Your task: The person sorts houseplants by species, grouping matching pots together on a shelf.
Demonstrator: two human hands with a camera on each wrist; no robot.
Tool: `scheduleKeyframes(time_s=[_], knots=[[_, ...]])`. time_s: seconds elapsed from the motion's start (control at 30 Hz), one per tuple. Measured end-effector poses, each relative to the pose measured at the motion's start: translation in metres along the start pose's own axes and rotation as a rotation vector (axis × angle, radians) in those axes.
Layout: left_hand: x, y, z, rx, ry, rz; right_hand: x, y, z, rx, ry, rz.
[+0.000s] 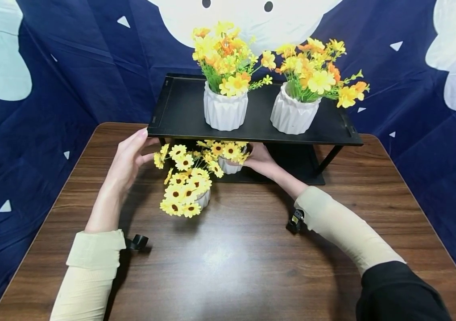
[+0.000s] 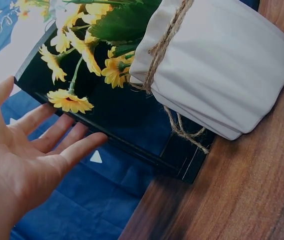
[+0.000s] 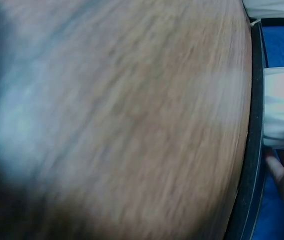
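A white ribbed pot with yellow daisy-like flowers stands on the lower tier of a black two-tier shelf. My right hand holds it from the right side. In the right wrist view, fingers lie against the pot's white wall. My left hand touches the upper tier's front left corner, its fingers extended and spread in the left wrist view. Between the hands, in front of the shelf, a second daisy pot stands on the table. Twine is tied round it.
Two white pots, a left one and a right one, with yellow and orange flowers stand on the upper tier. The shelf's right leg slants down beside the right hand. A blue patterned cloth hangs behind the wooden table.
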State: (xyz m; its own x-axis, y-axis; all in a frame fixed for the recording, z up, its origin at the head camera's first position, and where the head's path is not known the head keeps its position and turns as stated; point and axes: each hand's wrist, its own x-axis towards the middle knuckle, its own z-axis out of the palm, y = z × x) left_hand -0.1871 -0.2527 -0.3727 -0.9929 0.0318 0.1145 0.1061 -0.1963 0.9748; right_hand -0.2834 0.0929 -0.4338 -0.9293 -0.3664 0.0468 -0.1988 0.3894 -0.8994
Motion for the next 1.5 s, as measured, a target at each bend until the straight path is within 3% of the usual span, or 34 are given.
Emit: scheduleKeyframes(time_s=[0.37, 0.97, 1.27, 1.5], knots=[[0.0, 0.0, 0.001, -0.005, 0.005, -0.006, 0.003, -0.005, 0.008, -0.038, -0.031, -0.012], [-0.001, -0.001, 0.0, -0.023, 0.014, -0.01, 0.001, -0.005, 0.011, 0.051, -0.08, 0.037], [0.0, 0.0, 0.0, -0.025, 0.009, -0.002, -0.001, -0.008, 0.01, -0.061, -0.072, 0.061], [0.001, -0.001, -0.001, -0.03, -0.004, 0.006, -0.01, -0.007, 0.005, -0.076, -0.108, 0.073]])
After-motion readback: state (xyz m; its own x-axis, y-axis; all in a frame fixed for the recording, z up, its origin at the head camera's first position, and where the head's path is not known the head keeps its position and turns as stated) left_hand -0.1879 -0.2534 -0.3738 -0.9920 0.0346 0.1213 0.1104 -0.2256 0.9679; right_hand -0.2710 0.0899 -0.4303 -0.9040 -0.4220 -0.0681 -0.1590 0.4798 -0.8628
